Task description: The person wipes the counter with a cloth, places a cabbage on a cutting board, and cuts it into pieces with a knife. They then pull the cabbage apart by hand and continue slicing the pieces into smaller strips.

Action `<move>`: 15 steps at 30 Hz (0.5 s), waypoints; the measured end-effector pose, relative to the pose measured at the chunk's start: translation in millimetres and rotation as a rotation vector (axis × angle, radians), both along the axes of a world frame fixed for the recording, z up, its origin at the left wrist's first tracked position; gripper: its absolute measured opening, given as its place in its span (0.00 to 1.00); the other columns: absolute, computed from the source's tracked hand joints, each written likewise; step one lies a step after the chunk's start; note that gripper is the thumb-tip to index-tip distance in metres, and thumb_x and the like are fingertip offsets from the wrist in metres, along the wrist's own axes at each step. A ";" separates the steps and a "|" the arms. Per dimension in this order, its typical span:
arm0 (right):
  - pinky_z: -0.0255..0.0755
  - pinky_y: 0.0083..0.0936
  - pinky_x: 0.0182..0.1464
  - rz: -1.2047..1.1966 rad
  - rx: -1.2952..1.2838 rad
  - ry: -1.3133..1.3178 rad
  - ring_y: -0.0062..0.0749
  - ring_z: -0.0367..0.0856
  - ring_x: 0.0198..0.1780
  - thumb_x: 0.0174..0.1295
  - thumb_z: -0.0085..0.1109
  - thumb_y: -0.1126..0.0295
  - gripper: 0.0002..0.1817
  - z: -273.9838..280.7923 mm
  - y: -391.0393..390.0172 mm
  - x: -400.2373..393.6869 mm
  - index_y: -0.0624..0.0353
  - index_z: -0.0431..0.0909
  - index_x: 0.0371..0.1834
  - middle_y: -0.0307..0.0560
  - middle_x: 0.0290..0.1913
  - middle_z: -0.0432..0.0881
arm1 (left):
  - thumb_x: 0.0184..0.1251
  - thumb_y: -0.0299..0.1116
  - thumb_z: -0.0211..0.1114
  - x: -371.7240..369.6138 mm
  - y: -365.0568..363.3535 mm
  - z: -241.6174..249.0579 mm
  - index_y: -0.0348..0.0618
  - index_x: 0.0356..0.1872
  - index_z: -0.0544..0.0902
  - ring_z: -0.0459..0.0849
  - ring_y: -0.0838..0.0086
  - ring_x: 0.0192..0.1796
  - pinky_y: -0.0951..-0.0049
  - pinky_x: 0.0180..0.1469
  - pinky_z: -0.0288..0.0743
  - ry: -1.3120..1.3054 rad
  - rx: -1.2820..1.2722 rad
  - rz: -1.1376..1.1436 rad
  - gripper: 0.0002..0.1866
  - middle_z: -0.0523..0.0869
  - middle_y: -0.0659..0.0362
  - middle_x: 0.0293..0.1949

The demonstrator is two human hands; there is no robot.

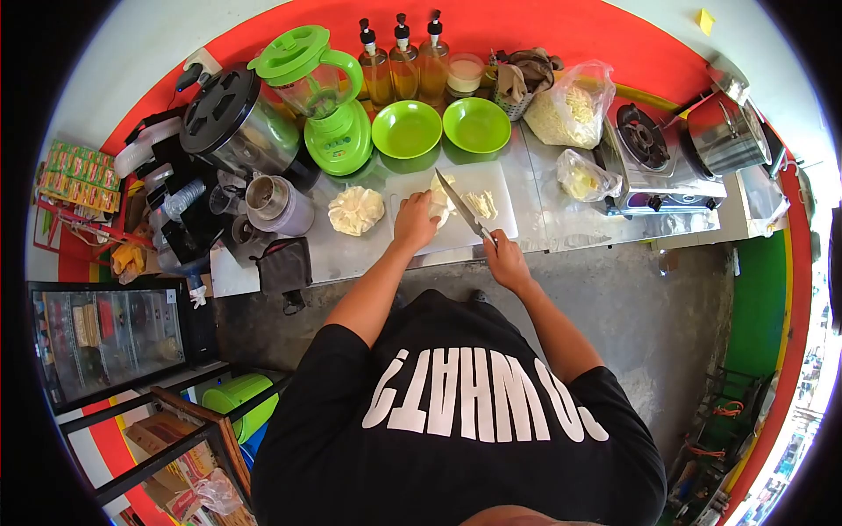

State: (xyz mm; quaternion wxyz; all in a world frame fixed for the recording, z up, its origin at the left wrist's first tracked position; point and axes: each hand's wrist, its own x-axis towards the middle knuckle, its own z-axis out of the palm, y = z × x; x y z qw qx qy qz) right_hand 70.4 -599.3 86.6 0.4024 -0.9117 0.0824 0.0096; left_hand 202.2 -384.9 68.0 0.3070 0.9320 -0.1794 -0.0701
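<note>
Cabbage chunk, pale and leafy, sits on the white cutting board at the middle of the tabletop; left hand lies over its near side, fingers curled down and pressing it flat; right hand is closed round the handle of the knife, blade angled up and left across the board, tip beside the chunk; a small heap of cut strips lies just right of the blade.

Outward: a second pale cabbage piece rests on the tabletop left of the board; two green bowls stand just behind the board, with a green blender to their left and three oil bottles at the back; a clear bag of shreds and a smaller bag sit right of the board, near the gas stove.

Risk, as judged: blade runs close to the left fingers; if the chunk rolls or the leaves slide under pressure, the edge could meet a fingertip; the board's near edge lies at the tabletop rim, so a hard push might shift it; loose strips could scatter off the board.
</note>
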 end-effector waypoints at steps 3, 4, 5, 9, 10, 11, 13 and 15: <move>0.72 0.60 0.43 0.036 -0.061 -0.007 0.70 0.82 0.40 0.77 0.54 0.62 0.14 -3.1 -1.5 -5.1 0.62 0.71 0.51 0.68 0.33 0.85 | 0.59 0.32 0.74 4.2 -3.6 15.4 0.36 0.68 0.75 0.77 0.45 0.64 0.53 0.68 0.73 0.144 0.093 -0.043 0.34 0.79 0.45 0.64; 0.73 0.61 0.43 0.047 -0.093 -0.001 0.71 0.83 0.39 0.77 0.53 0.61 0.14 -1.3 0.0 -5.4 0.61 0.70 0.52 0.68 0.32 0.85 | 0.59 0.32 0.74 4.7 -3.2 14.9 0.36 0.68 0.75 0.77 0.45 0.64 0.53 0.68 0.73 0.145 0.096 -0.046 0.34 0.79 0.45 0.64; 0.74 0.61 0.43 0.059 -0.125 0.004 0.71 0.83 0.38 0.77 0.52 0.60 0.14 0.6 2.0 -5.2 0.61 0.69 0.53 0.67 0.31 0.85 | 0.57 0.29 0.73 5.7 -2.4 16.1 0.37 0.69 0.75 0.77 0.45 0.64 0.54 0.68 0.73 0.132 0.138 -0.075 0.34 0.79 0.46 0.65; 0.77 0.60 0.42 0.062 -0.241 0.053 0.70 0.85 0.36 0.77 0.50 0.59 0.14 7.5 17.9 -2.0 0.59 0.69 0.54 0.67 0.31 0.86 | 0.55 0.26 0.70 1.2 0.5 17.7 0.42 0.67 0.79 0.78 0.45 0.62 0.55 0.67 0.74 -0.118 0.150 -0.098 0.33 0.80 0.48 0.64; 0.78 0.59 0.42 0.052 -0.270 0.102 0.69 0.86 0.36 0.77 0.50 0.59 0.14 15.2 24.2 -0.2 0.58 0.69 0.53 0.67 0.31 0.86 | 0.55 0.26 0.70 1.9 2.1 10.7 0.42 0.67 0.79 0.78 0.45 0.62 0.55 0.67 0.74 -0.118 0.152 -0.100 0.33 0.80 0.48 0.64; 0.79 0.59 0.42 0.042 -0.299 0.152 0.68 0.87 0.36 0.77 0.50 0.59 0.14 20.7 29.4 1.4 0.58 0.69 0.53 0.66 0.31 0.86 | 0.56 0.27 0.69 2.2 3.4 3.0 0.43 0.65 0.81 0.79 0.46 0.61 0.56 0.66 0.75 -0.127 0.083 -0.138 0.30 0.80 0.48 0.63; 0.80 0.58 0.42 0.089 -0.337 0.195 0.67 0.87 0.37 0.77 0.50 0.59 0.14 22.4 34.9 5.4 0.60 0.69 0.53 0.67 0.31 0.86 | 0.56 0.28 0.69 -1.3 2.1 5.2 0.44 0.62 0.83 0.80 0.47 0.60 0.56 0.65 0.75 -0.130 0.016 -0.177 0.27 0.81 0.49 0.62; 0.80 0.57 0.41 0.142 -0.374 0.240 0.67 0.88 0.37 0.77 0.50 0.60 0.15 19.0 39.5 7.7 0.61 0.69 0.54 0.68 0.32 0.87 | 0.57 0.28 0.68 -6.7 -1.4 8.1 0.43 0.56 0.86 0.81 0.49 0.58 0.57 0.64 0.75 -0.103 0.066 -0.152 0.22 0.82 0.49 0.60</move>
